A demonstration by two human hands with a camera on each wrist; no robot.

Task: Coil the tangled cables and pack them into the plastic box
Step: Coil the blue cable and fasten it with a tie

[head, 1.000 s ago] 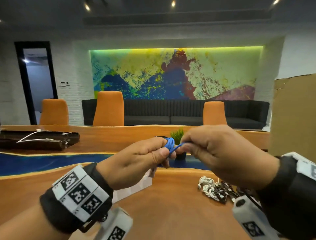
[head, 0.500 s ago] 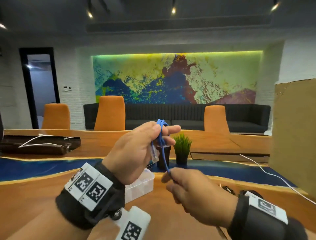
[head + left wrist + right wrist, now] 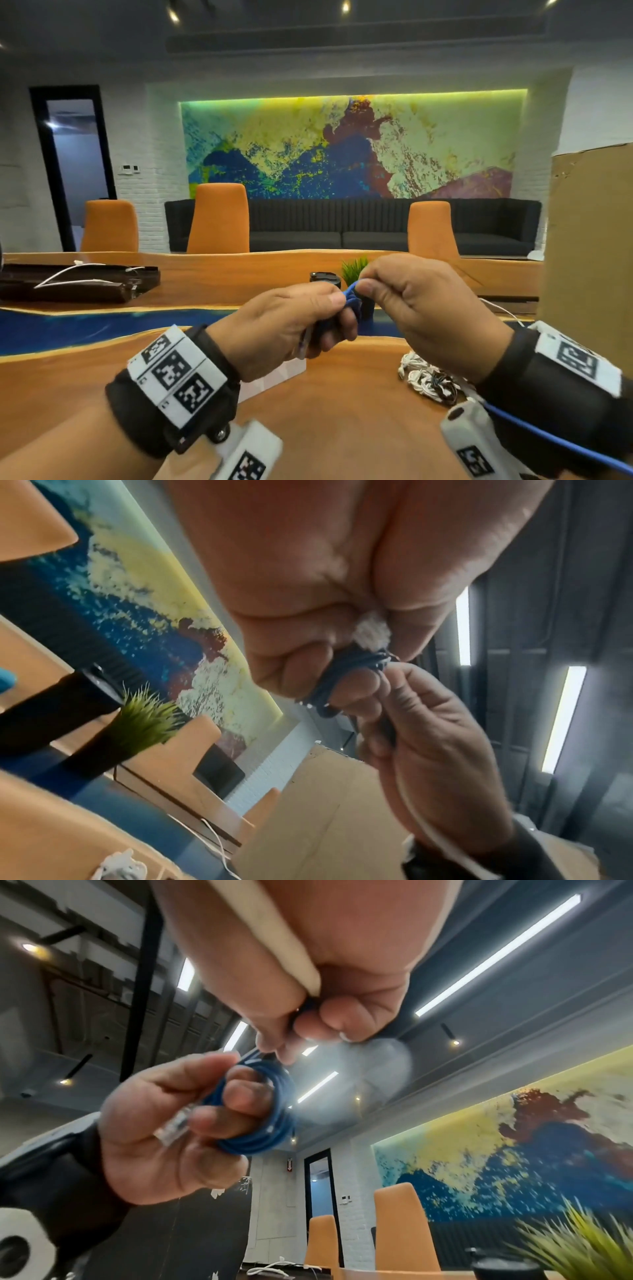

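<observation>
While coiled (left hand), blue cable

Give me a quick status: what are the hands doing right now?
Left hand holds blue cable coiled round its fingers. Right hand pinches the strand, winding. Plastic box on table, behind left wrist. Nothing blocking.

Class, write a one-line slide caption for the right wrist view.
Left hand holds a blue cable coiled round its fingers while the right hand pinches the strand.
</observation>
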